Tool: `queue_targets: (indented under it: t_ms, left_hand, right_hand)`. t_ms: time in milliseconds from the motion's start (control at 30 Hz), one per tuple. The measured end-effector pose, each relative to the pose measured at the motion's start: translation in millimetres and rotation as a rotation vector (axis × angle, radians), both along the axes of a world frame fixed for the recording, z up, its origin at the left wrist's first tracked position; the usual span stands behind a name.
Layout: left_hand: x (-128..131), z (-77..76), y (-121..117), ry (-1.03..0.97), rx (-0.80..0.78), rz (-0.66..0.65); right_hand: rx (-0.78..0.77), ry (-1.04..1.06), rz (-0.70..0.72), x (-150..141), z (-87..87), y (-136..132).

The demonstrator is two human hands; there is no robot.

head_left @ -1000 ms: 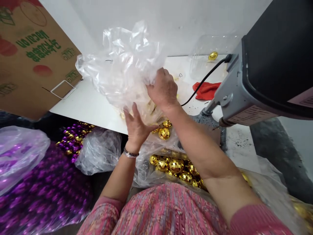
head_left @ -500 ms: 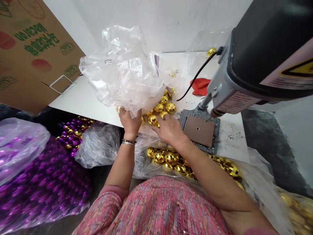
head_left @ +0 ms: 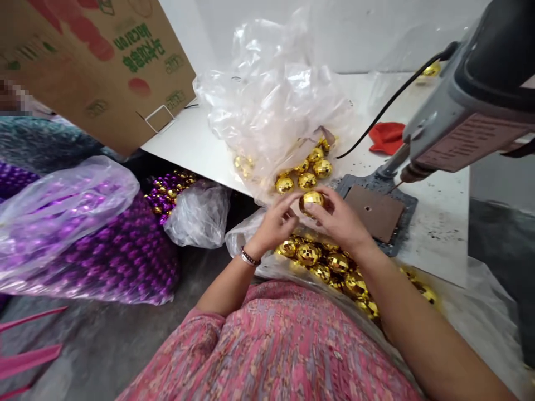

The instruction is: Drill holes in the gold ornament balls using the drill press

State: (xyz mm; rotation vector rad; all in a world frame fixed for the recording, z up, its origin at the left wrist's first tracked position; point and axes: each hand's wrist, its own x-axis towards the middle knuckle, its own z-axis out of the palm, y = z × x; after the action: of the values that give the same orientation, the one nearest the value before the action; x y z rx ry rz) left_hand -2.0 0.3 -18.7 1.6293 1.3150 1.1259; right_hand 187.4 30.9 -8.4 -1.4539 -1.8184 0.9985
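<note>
A shiny gold disco ball (head_left: 311, 203) with mirror-like facets is gripped in my right hand (head_left: 343, 217), thumb across its front. My left hand (head_left: 276, 223) is at the ball's left side, fingers bent and thumb apart; whether its fingertips touch the ball is hard to see. Just beyond my hands, several gold balls (head_left: 307, 180) spill from the mouth of a clear plastic bag (head_left: 267, 111) on the white table. Below my hands, an opened clear bag (head_left: 246, 225) holds many more gold balls (head_left: 337, 262).
On the right stands a drill press (head_left: 460, 145), its base plate (head_left: 374, 211) close to my right hand. A red cloth (head_left: 387, 137) lies behind it. At left are a cardboard box (head_left: 125, 72) and a bag of purple balls (head_left: 125, 245). Dark specks dot the white table (head_left: 443, 223).
My left hand has come off the clear bag, and my right hand has taken a gold ball from the pile. Both hands are now together nearer my body. The view has swung left.
</note>
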Motion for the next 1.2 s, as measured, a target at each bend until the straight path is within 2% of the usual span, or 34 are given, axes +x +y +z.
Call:
queue_targets:
  t_ms: [33,100,200,300,400,467,600,667,833,900,967,1133,1200]
  left_hand:
    - [8.4,-1.5,-4.5,-0.079,-0.071,-0.085]
    - [25.4,-2.9,-9.8,-0.191,-0.146,-0.155]
    - [49.5,-1.8,-11.2,-0.279,-0.162,-0.135]
    - [67.7,-0.6,-8.3,-0.485,-0.318,-0.155]
    - [78.1,-0.5,-3.5,-0.764,-0.620,-0.121]
    - [82.3,0.3,-0.1,-0.863,-0.782,-0.060]
    - [88.2,5.5,4.9,-0.919,-0.888,0.024]
    - [89.1,8.3,6.4,-0.936,-0.933,-0.026]
    - [88.3,3.4,2.8,-0.958,-1.023,-0.336]
    - [90.1,-3.1,-2.3,-0.893,-0.984,-0.419]
    - [92.9,-8.9,-8.7,-0.763,-0.850,-0.447]
    - [94.4,-13.0,-19.9,-0.160,-0.178,-0.377]
    - [92.0,-13.1,-20.6,0.011,-0.002,-0.327]
  right_hand:
    - [-0.027,0.043,-0.003,7.3,0.7,-7.7]
    - [-0.079,0.089,-0.029,20.6,3.6,-23.9]
    - [-0.112,0.121,-0.102,36.6,8.2,-44.5]
    - [-0.134,0.190,-0.191,53.1,10.6,-58.8]
    - [-0.135,0.252,-0.306,75.0,11.4,-71.6]
    - [-0.125,0.258,-0.372,91.2,10.6,-80.1]
    - [-0.106,0.253,-0.464,115.7,4.2,-93.5]
    - [-0.091,0.250,-0.497,120.5,-0.2,-97.7]
    - [-0.036,0.218,-0.458,107.8,-6.5,-103.1]
    - [0.004,0.212,-0.399,96.2,-8.5,-103.8]
    - [0.046,0.209,-0.339,85.2,-12.3,-104.1]
    - [0.041,0.233,-0.249,71.6,-28.3,-108.1]
    - [0.003,0.254,-0.231,69.3,-34.0,-111.2]
